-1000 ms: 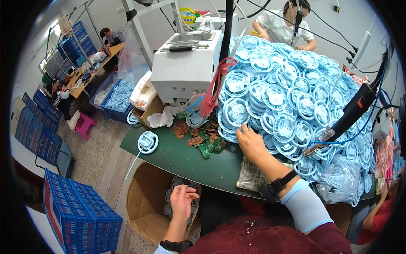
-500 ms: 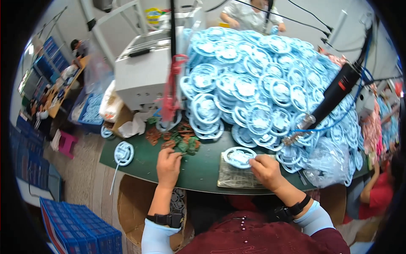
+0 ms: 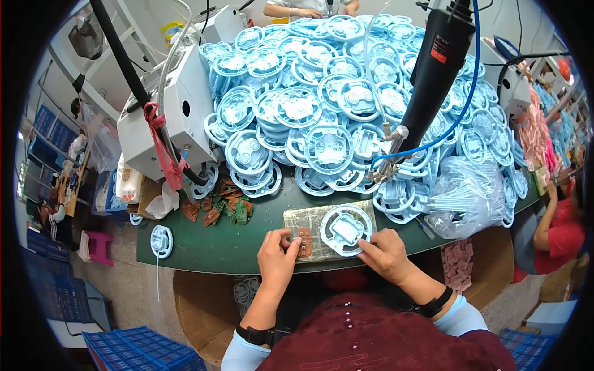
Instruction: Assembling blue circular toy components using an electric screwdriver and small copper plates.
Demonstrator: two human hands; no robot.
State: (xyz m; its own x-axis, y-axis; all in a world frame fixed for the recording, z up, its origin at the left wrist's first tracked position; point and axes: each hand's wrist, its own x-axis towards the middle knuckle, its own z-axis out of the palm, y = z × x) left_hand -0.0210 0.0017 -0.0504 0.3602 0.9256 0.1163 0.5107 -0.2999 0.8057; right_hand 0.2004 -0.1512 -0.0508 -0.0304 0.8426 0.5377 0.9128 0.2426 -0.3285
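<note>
My left hand [image 3: 276,255] pinches a small orange-brown circuit board [image 3: 305,241] over the left part of a tape-wrapped block [image 3: 300,216]. With thumb and fingers, my right hand [image 3: 386,255] grips the rim of a light blue plastic toy steering wheel part [image 3: 346,229]. That part lies over the block's right side, its hollow inner face up. Left of the block is a heap of orange and green circuit boards [image 3: 224,204]. A large pile of similar blue wheel parts [image 3: 297,108] rises behind. A black electric screwdriver [image 3: 436,71] hangs above the pile's right side.
A white machine box [image 3: 167,111] stands at the left behind a pole with a red tie. One wheel part with a thin stem [image 3: 161,241] lies at the table's left edge. At right is a clear plastic bag [image 3: 467,195]. A co-worker's hands [image 3: 306,12] show beyond the pile.
My left hand has moved right from the circuit board heap to the block, bringing a board. The wheel part in my right hand has been tilted to face up. The view has shifted.
</note>
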